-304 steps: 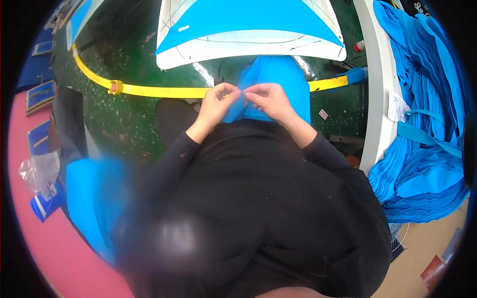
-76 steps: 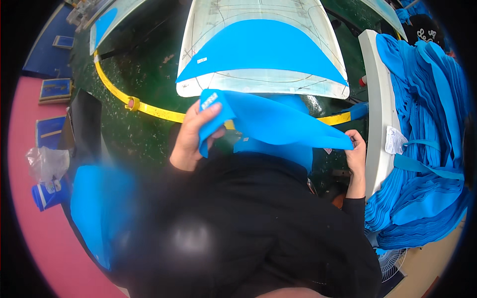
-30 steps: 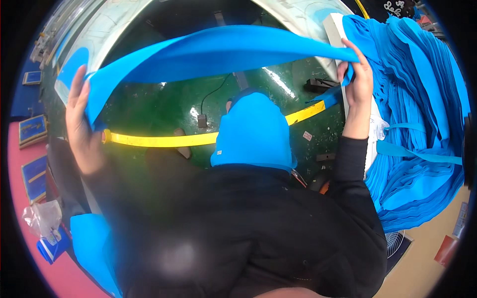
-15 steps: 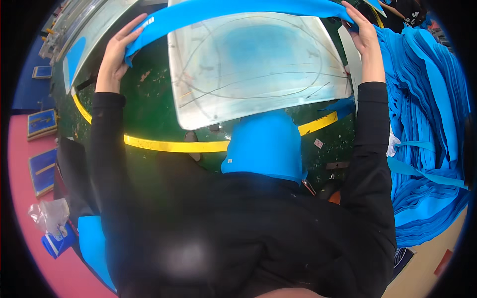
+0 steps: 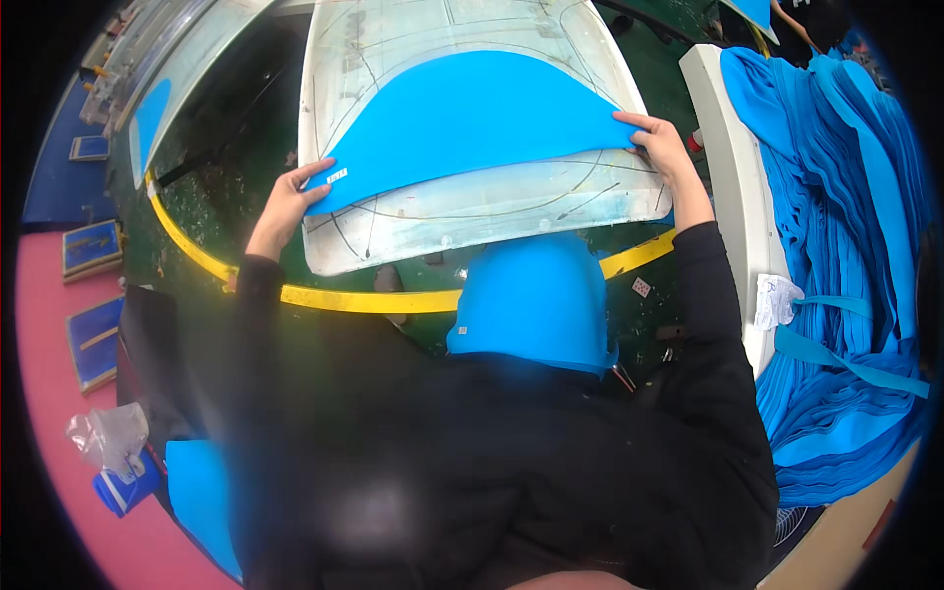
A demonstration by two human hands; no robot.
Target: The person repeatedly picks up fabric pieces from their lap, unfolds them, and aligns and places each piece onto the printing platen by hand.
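Observation:
A bright blue curved cloth panel (image 5: 472, 113) with a small white mark at its left corner stretches between my two hands. It lies over a pale, rounded-corner board (image 5: 551, 202) streaked with dark curved lines. My left hand (image 5: 285, 205) pinches the panel's left corner beside the white mark. At the opposite corner, my right hand (image 5: 671, 155) grips the cloth between thumb and fingers, near the board's right edge. Just below the board, more smooth blue cloth (image 5: 531, 305) lies close to my body, bearing a small pale label.
A thick heap of blue cloth pieces (image 5: 836, 216) hangs at the right beside a white panel (image 5: 728, 138), with a paper tag (image 5: 777, 300). A yellow curved rail (image 5: 383, 298) runs below the board. Left, a pink surface (image 5: 49, 334) holds framed blue screens (image 5: 93, 339) and a plastic bag (image 5: 108, 435).
Both hands have come down and closer together, bringing the blue panel from above the board's far part onto its surface. The panel now spreads flatter and wider. The board appears shifted upward in view.

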